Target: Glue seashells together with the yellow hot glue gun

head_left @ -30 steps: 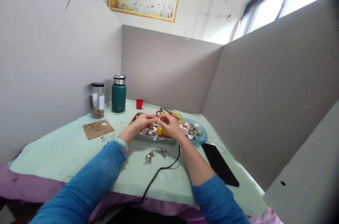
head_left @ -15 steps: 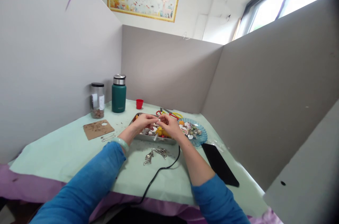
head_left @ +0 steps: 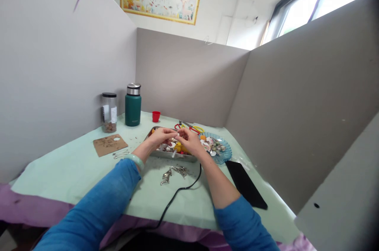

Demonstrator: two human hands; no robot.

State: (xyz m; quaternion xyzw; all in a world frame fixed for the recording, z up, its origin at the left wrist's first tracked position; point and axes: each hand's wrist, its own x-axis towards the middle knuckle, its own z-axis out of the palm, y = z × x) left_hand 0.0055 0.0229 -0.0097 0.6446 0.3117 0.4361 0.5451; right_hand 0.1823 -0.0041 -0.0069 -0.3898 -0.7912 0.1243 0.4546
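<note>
Where your left hand (head_left: 161, 137) meets your right hand (head_left: 190, 140) above the metal tray (head_left: 188, 158), the thumb and fingertips of each pinch a small white piece (head_left: 177, 135), its details too small to tell. Inside the tray, beneath your hands, lies a yellow tool (head_left: 179, 148) among small mixed parts (head_left: 168, 149). Right of the tray, a blue plate (head_left: 227, 153) bears assorted ornaments (head_left: 218, 148); in front of the tray lie metal clips (head_left: 167, 176); behind the tray stands a red cup (head_left: 156, 117).

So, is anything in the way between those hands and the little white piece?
Nothing visible: the left hand and right hand both appear to pinch the small white piece directly, above the metal tray.
</note>
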